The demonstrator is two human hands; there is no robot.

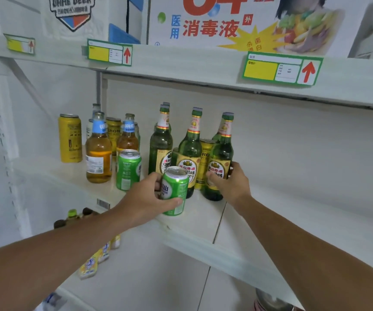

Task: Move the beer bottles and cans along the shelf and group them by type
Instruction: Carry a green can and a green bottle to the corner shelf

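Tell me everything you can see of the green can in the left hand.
The green aluminium can is a short cylinder with a silver top and pull tab, apparently unopened, with white lettering down its side. It stands upright or slightly tilted at the white shelf's front edge; whether its base rests there is unclear. The left hand wraps it, thumb across the front. It sits directly before a green glass bottle.

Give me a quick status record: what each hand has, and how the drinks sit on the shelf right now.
left hand: wrapped around a green can, upright at the shelf front
right hand: gripping the rightmost green bottle low on its label
green bottles: clustered mid-shelf, a yellow can wedged among them
second green can: standing free, left of the held one
amber bottles: left group, mixed with yellow cans
tall yellow can: far left, alone
shelf: right part bare
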